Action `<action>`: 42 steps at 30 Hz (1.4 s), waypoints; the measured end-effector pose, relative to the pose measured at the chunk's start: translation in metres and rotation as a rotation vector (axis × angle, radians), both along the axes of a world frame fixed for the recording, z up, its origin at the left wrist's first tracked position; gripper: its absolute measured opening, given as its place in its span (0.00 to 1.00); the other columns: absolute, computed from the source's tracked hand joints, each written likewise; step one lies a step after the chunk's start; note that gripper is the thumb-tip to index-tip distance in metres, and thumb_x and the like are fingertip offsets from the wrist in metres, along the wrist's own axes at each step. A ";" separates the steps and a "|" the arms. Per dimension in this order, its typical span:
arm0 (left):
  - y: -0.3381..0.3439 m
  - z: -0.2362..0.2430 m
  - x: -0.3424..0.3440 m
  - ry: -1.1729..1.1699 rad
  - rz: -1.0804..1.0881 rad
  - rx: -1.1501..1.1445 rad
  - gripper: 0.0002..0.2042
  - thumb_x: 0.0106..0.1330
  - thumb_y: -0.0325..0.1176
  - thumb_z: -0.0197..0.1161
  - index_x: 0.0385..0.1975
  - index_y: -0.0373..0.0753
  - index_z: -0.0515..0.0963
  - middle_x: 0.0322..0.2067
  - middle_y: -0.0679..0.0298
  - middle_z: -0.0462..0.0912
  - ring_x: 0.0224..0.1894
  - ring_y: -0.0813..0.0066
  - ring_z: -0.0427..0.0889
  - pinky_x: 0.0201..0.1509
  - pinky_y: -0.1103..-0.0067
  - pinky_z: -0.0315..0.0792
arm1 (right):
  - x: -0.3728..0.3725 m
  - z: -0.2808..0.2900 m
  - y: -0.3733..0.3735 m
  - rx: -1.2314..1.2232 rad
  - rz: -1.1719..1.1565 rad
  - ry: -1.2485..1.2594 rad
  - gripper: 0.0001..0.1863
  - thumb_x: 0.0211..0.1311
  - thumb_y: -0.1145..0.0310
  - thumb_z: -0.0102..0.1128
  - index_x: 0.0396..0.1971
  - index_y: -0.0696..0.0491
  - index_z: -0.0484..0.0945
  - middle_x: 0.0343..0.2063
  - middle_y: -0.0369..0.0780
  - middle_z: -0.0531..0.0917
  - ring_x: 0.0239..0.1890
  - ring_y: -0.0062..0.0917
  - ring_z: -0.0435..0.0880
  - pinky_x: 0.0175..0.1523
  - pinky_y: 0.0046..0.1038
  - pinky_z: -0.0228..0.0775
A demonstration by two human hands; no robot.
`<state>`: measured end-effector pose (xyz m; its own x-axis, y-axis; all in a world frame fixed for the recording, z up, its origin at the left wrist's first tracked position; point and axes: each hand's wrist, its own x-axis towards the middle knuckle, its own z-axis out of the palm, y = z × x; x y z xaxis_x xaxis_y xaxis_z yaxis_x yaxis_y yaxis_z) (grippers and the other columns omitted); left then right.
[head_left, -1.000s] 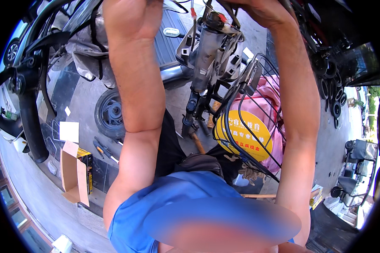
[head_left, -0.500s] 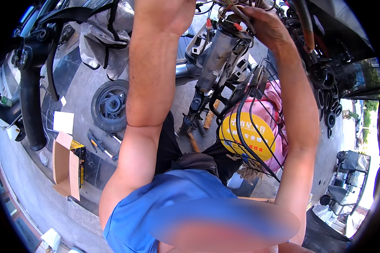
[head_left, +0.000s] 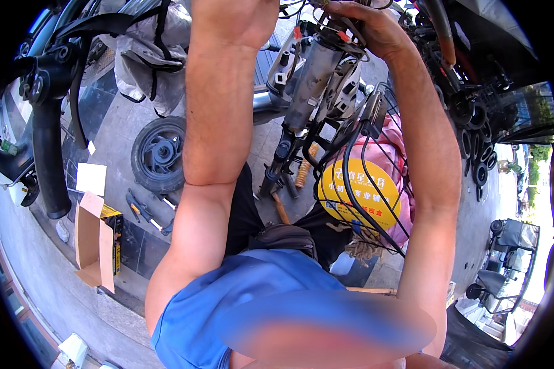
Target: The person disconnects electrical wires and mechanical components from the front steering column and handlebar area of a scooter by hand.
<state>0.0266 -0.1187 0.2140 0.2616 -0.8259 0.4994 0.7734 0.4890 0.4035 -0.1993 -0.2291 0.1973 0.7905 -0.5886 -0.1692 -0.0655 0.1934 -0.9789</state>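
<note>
The stripped vehicle frame (head_left: 314, 80) stands on the paved floor (head_left: 118, 147) in front of the person, leaning in the view so that its top slants toward the right hand (head_left: 372, 27). Its thick central tube is dull grey metal, scuffed and streaked with dark grime, and narrows into a blackened lower section (head_left: 281, 150). Pale brackets with square openings flank the tube, and loose dark wires with small red connectors (head_left: 343, 37) tangle around its head. The right hand is bent over this wiring, thumb side toward the tube; its fingers run into the upper border, so I cannot tell whether they are closed on anything. The left hand (head_left: 234, 21) is raised to the left of the tube, cut off at the knuckles, and its grip cannot be told either. Just right of the frame sits a black wire basket (head_left: 369, 126) with pink cloth (head_left: 389, 138) inside and a yellow disc (head_left: 360, 190) on its side. An orange-brown coil spring (head_left: 306, 166) is near the tube's foot. Toward the floor's left edge lie a dark wheel (head_left: 160, 150) and an open carton (head_left: 95, 240).
</note>
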 end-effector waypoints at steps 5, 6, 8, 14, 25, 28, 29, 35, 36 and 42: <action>0.001 0.000 0.001 -0.025 -0.039 -0.057 0.08 0.74 0.33 0.62 0.35 0.37 0.82 0.31 0.64 0.85 0.35 0.70 0.89 0.41 0.73 0.87 | 0.025 0.024 0.028 -0.350 -0.278 -0.241 0.23 0.59 0.81 0.65 0.56 0.61 0.79 0.49 0.44 0.87 0.53 0.28 0.86 0.59 0.28 0.76; 0.002 0.001 0.000 -0.021 -0.046 -0.072 0.08 0.74 0.33 0.62 0.35 0.37 0.82 0.32 0.64 0.86 0.35 0.70 0.89 0.41 0.73 0.87 | 0.029 0.026 0.032 -0.344 -0.262 -0.311 0.23 0.59 0.81 0.64 0.56 0.62 0.78 0.49 0.44 0.87 0.53 0.29 0.86 0.60 0.29 0.76; 0.007 0.003 0.002 -0.018 -0.036 -0.046 0.09 0.75 0.33 0.62 0.34 0.36 0.82 0.32 0.63 0.86 0.36 0.69 0.89 0.42 0.73 0.87 | 0.029 0.034 0.041 -0.279 -0.174 -0.288 0.24 0.58 0.82 0.64 0.57 0.63 0.77 0.50 0.45 0.87 0.53 0.30 0.86 0.61 0.30 0.77; 0.012 0.005 0.006 -0.044 -0.012 -0.053 0.10 0.76 0.33 0.60 0.32 0.35 0.81 0.32 0.63 0.85 0.37 0.71 0.89 0.44 0.76 0.87 | 0.027 0.032 0.032 -0.304 -0.068 -0.291 0.31 0.57 0.82 0.64 0.63 0.63 0.72 0.53 0.46 0.85 0.52 0.32 0.86 0.60 0.32 0.77; 0.028 0.009 -0.002 -0.030 -0.050 -0.063 0.05 0.71 0.33 0.67 0.35 0.39 0.82 0.28 0.66 0.84 0.26 0.78 0.84 0.29 0.81 0.81 | -0.064 0.019 -0.018 -0.339 -0.032 -0.003 0.33 0.58 0.65 0.67 0.66 0.56 0.75 0.62 0.44 0.81 0.67 0.34 0.77 0.75 0.45 0.60; 0.035 0.014 -0.007 -0.007 -0.120 -0.021 0.06 0.71 0.35 0.67 0.34 0.40 0.82 0.28 0.68 0.83 0.25 0.80 0.82 0.26 0.81 0.77 | -0.122 -0.046 -0.093 -0.479 -0.674 0.869 0.24 0.68 0.51 0.62 0.56 0.51 0.77 0.45 0.38 0.83 0.48 0.26 0.82 0.51 0.35 0.73; 0.034 0.012 -0.005 -0.013 -0.099 0.016 0.06 0.71 0.35 0.67 0.34 0.40 0.82 0.28 0.68 0.83 0.25 0.81 0.81 0.26 0.81 0.77 | -0.112 -0.064 -0.089 -0.350 -0.602 0.859 0.25 0.67 0.49 0.64 0.57 0.49 0.76 0.43 0.37 0.83 0.43 0.25 0.82 0.46 0.34 0.75; 0.036 0.016 0.002 -0.010 -0.043 -0.004 0.07 0.70 0.36 0.68 0.34 0.40 0.82 0.28 0.68 0.82 0.29 0.81 0.80 0.32 0.82 0.74 | -0.073 -0.098 -0.053 -0.177 -0.492 0.391 0.23 0.62 0.61 0.74 0.54 0.52 0.78 0.35 0.35 0.85 0.28 0.21 0.84 0.30 0.25 0.76; 0.036 0.016 0.001 -0.011 -0.062 -0.036 0.07 0.70 0.36 0.68 0.34 0.40 0.82 0.29 0.68 0.83 0.29 0.81 0.80 0.33 0.83 0.74 | -0.074 -0.096 -0.052 -0.224 -0.527 0.289 0.23 0.61 0.64 0.75 0.53 0.54 0.79 0.35 0.36 0.86 0.30 0.21 0.85 0.31 0.25 0.78; 0.036 0.023 0.001 0.027 -0.023 0.072 0.06 0.70 0.34 0.68 0.35 0.39 0.83 0.30 0.67 0.83 0.31 0.80 0.81 0.37 0.82 0.76 | -0.025 -0.052 -0.012 -0.424 -0.443 0.217 0.23 0.72 0.63 0.64 0.62 0.56 0.74 0.47 0.41 0.87 0.45 0.24 0.89 0.46 0.25 0.86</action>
<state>0.0276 -0.0829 0.2368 0.2542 -0.8654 0.4318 0.7952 0.4411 0.4160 -0.2243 -0.2412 0.1454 0.4316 -0.9018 0.0209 -0.2736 -0.1530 -0.9496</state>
